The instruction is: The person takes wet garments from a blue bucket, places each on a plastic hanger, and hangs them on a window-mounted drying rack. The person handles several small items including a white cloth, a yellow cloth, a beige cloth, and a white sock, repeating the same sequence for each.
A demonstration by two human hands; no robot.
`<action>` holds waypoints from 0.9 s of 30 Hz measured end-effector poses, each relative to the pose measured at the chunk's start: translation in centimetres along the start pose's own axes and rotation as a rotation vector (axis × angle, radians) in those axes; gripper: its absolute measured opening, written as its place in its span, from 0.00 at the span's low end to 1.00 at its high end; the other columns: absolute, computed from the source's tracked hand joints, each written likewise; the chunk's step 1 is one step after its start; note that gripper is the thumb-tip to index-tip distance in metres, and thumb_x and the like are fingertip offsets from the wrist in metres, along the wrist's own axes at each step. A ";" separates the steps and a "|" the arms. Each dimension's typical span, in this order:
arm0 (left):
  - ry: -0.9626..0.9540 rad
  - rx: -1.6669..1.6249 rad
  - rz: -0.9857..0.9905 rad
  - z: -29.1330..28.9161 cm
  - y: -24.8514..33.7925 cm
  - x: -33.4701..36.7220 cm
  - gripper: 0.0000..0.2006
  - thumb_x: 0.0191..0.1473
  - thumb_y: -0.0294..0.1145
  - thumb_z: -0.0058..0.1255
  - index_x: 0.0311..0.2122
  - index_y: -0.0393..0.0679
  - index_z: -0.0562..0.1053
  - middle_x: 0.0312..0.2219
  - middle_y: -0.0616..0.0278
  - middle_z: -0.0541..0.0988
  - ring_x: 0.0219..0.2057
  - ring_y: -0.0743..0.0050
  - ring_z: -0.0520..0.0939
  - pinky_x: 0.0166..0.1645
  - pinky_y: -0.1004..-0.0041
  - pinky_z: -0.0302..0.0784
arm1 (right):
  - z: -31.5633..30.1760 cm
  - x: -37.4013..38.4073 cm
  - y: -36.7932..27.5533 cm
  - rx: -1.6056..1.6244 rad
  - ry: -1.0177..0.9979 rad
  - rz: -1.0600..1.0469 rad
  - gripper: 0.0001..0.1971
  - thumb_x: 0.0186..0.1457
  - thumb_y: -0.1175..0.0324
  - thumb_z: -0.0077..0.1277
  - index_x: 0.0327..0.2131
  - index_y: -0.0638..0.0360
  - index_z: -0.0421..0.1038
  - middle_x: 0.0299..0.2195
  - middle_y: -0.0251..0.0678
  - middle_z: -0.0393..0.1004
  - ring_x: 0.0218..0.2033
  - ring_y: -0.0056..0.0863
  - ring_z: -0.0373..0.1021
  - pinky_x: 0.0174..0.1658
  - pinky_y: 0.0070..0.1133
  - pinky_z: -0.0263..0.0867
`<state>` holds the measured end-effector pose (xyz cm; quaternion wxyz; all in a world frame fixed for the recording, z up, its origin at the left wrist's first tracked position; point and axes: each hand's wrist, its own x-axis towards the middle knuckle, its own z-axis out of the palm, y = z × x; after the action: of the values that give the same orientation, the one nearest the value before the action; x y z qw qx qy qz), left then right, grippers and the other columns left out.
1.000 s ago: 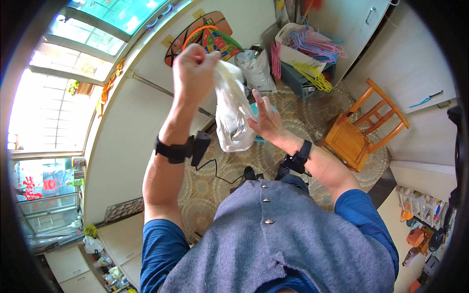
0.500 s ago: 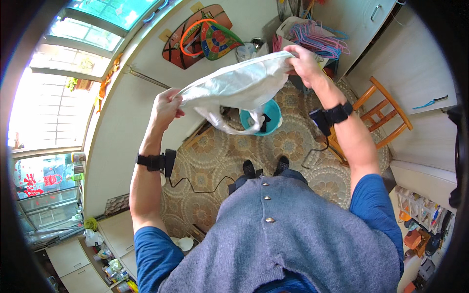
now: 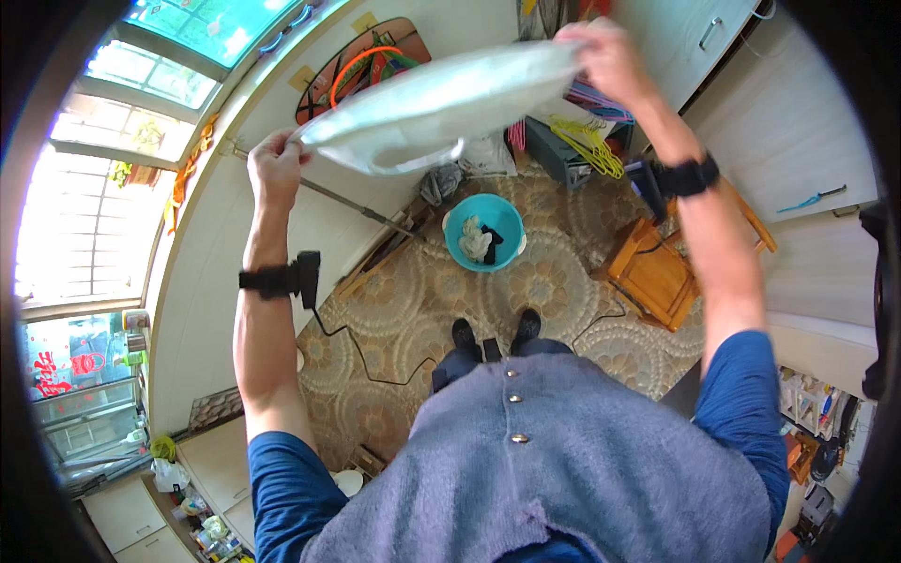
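A thin white garment hangs stretched between my hands, in front of the far wall. Its lower edge has a loop-like opening; motion blurs it, so its exact kind is unclear. My left hand is closed on the near-left end, fingers pinched at the edge. Up at the far right, my right hand grips the other end and is smeared by movement. Below the garment, apart from it, a turquoise basin stands on the floor with a white cloth and a black cloth inside.
Yellow-green hangers and other coloured hangers lie at the far right. A wooden chair stands at the right. A metal pole leans along the left wall. A black cable trails from my left wristband. Windows line the left.
Both hands have moved farther apart and upward in the picture, pulling the garment wider and flatter. The basin now shows fully beneath it.
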<state>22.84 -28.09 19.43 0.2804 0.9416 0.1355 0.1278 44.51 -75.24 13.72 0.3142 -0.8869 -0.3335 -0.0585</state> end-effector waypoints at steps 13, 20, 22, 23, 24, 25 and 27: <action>-0.339 -0.646 -0.797 9.7 -2.7 -10.6 0.12 0.55 0.20 0.39 0.39 0.30 0.74 0.26 0.55 0.78 0.22 0.70 0.79 0.25 0.74 0.79 | 6.6 -11.1 -4.0 0.790 -0.454 0.536 0.04 0.51 0.75 0.52 0.30 0.63 0.75 0.18 0.27 0.70 0.14 0.15 0.62 0.17 0.16 0.58; -0.004 -1.191 -0.383 3.9 1.0 -8.8 0.12 0.56 0.22 0.39 0.43 0.33 0.72 0.32 0.55 0.79 0.29 0.69 0.81 0.31 0.77 0.75 | 1.2 -8.3 -9.8 0.410 0.101 -0.014 0.08 0.52 0.68 0.52 0.30 0.63 0.71 0.21 0.46 0.73 0.22 0.35 0.71 0.28 0.27 0.64; 0.014 -0.865 -0.383 2.4 1.3 -9.1 0.10 0.55 0.23 0.42 0.39 0.31 0.73 0.30 0.55 0.80 0.26 0.72 0.81 0.28 0.81 0.73 | 0.4 -8.6 -10.2 0.300 0.024 0.010 0.07 0.53 0.68 0.51 0.30 0.63 0.70 0.22 0.46 0.73 0.24 0.38 0.71 0.28 0.27 0.65; -0.065 -0.757 -0.482 2.2 1.5 -9.0 0.09 0.55 0.24 0.44 0.38 0.33 0.75 0.26 0.58 0.80 0.23 0.76 0.81 0.25 0.82 0.71 | 0.1 -8.6 -10.2 0.327 0.028 -0.006 0.07 0.53 0.69 0.50 0.30 0.63 0.69 0.22 0.46 0.73 0.24 0.38 0.72 0.28 0.27 0.65; -0.094 -0.711 -0.475 1.9 1.8 -8.9 0.09 0.54 0.24 0.45 0.37 0.35 0.75 0.26 0.59 0.80 0.22 0.76 0.81 0.24 0.82 0.71 | 0.1 -8.4 -10.2 0.328 0.032 0.044 0.07 0.53 0.69 0.50 0.30 0.64 0.69 0.22 0.46 0.73 0.25 0.37 0.72 0.29 0.27 0.65; -0.122 -0.654 -0.500 1.8 2.2 -8.2 0.08 0.54 0.24 0.45 0.37 0.36 0.76 0.25 0.60 0.80 0.20 0.77 0.80 0.22 0.82 0.70 | 0.0 -8.0 -10.1 0.314 0.024 0.128 0.07 0.53 0.69 0.50 0.30 0.64 0.69 0.23 0.46 0.73 0.25 0.37 0.72 0.29 0.27 0.65; -0.110 -0.618 -0.440 1.2 3.0 -6.9 0.08 0.54 0.25 0.46 0.38 0.37 0.75 0.25 0.61 0.80 0.20 0.77 0.80 0.22 0.82 0.70 | -0.3 -6.9 -9.8 0.359 0.192 -0.042 0.06 0.53 0.70 0.49 0.30 0.65 0.69 0.22 0.43 0.73 0.23 0.34 0.70 0.28 0.27 0.64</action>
<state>17.31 -33.38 19.03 0.5788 0.7664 0.2742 0.0486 33.08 -73.53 16.88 0.4965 -0.7998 -0.3254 -0.0890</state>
